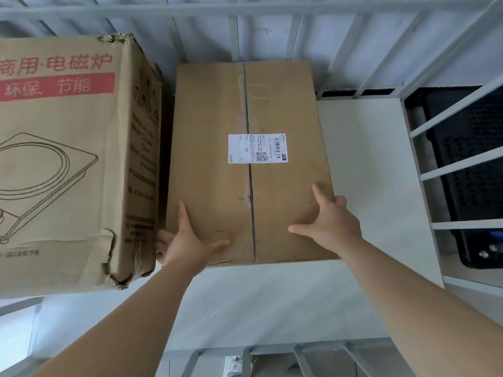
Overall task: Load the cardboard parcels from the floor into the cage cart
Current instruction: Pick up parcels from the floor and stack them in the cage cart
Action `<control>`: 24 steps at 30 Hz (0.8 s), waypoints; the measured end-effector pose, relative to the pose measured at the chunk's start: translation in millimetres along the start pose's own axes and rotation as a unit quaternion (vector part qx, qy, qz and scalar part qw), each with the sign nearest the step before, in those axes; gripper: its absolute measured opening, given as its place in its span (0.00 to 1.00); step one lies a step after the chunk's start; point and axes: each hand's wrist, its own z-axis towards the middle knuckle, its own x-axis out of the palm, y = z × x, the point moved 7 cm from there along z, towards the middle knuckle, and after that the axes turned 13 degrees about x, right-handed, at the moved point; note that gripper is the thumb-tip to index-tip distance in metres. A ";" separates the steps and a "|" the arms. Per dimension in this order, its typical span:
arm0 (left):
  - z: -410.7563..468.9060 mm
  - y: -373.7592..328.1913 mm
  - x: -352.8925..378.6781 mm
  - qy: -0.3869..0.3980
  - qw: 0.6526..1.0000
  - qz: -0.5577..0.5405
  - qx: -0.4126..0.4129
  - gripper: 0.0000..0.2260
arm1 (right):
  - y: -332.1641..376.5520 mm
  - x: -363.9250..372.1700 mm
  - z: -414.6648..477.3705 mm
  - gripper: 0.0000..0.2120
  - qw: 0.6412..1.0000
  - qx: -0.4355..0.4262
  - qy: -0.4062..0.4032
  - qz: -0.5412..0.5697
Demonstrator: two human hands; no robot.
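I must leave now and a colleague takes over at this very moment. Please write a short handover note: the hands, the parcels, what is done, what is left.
The left hand lies spread on the near left corner of the labelled parcel, with some fingers over its left side.
The right hand lies spread on its near right corner.
The parcel seems to lie flat on the cart floor, close to the back bars. A bigger printed box stands beside it on the left.
Done: both are inside the cart.
Left: let go of the parcel. The floor outside hardly shows, so check there for more.
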 end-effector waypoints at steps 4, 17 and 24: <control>10.1 11.2 11.0 0.013 0.999 0.043 -0.024 0.61 | 1.8 23.1 5.8 0.54 1.000 0.002 -0.001 -0.026; 12.3 -20.7 0.5 -0.015 0.980 0.172 0.094 0.41 | 19.7 14.0 -6.0 0.32 0.995 -0.065 -0.080 -0.003; -53.2 -122.6 -55.9 -0.102 0.934 0.217 0.265 0.20 | 26.9 -77.0 -67.1 0.20 0.973 -0.140 -0.181 0.028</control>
